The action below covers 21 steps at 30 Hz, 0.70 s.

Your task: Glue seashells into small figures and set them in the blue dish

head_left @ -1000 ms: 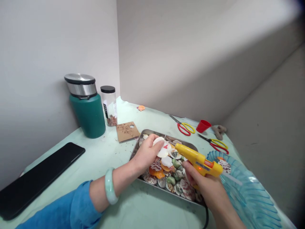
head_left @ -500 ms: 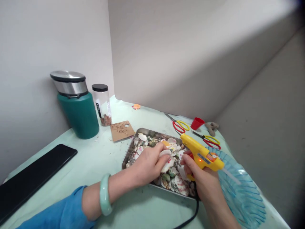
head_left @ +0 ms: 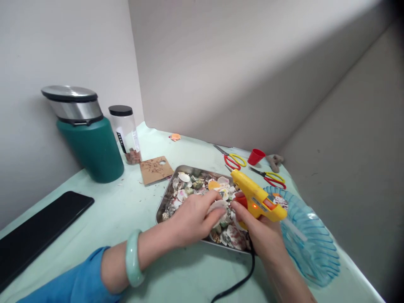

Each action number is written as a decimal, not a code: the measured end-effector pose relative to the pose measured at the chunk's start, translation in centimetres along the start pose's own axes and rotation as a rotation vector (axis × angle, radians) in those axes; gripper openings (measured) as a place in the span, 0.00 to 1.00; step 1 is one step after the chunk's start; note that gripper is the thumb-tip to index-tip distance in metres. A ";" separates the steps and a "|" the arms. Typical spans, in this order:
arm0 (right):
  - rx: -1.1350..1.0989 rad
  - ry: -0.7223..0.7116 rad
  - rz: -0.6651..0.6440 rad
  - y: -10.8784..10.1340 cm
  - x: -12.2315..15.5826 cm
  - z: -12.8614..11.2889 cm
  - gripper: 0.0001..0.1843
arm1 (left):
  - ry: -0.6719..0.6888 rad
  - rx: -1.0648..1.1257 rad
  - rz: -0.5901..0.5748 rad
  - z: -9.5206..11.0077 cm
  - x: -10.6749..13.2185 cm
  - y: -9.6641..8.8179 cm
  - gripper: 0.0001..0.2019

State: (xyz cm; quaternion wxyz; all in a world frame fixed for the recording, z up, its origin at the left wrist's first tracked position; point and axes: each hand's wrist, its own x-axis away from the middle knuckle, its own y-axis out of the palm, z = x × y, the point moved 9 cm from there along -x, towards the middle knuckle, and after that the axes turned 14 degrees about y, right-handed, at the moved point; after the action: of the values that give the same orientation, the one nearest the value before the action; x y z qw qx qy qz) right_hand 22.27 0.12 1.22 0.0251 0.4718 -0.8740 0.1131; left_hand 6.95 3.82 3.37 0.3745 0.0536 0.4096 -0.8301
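Note:
My left hand (head_left: 197, 216) is closed on a white seashell (head_left: 218, 205), pinched between thumb and fingers over the shell tray. In my right hand (head_left: 261, 231) is a yellow hot glue gun (head_left: 257, 195), its nozzle pointing up and left and an orange light lit on its side. A glue stick (head_left: 295, 229) pokes out of its back, and a black cord (head_left: 235, 284) runs down from it. Beneath both hands lies a metal tray (head_left: 160, 202) full of mixed seashells (head_left: 235, 237). My right fingertips are near the held shell; whether they touch it I cannot tell.
A blue ribbed glass dish (head_left: 322, 248) sits at right. Behind the tray are two pairs of scissors (head_left: 235, 160), a red cup (head_left: 256, 157) and a brown board (head_left: 156, 169). At left stand a green container (head_left: 91, 147) and a clear jar (head_left: 126, 134); a black phone-like slab (head_left: 47, 219) lies nearer.
The view has shifted slightly, so most things sit further left. My right hand and the glue gun have come a little closer to my left hand, which still holds the shell.

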 end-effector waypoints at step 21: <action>-0.039 -0.026 -0.181 0.9 -0.2 0.3 0.16 | -0.110 0.268 0.031 -1.5 -0.2 0.2 0.13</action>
State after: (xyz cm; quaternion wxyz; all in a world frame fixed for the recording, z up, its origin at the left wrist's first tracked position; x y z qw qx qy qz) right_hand 21.65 0.65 0.77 0.0330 0.5496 -0.8302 0.0874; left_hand 6.88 4.89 2.36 0.3986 0.0638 0.2731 -0.8732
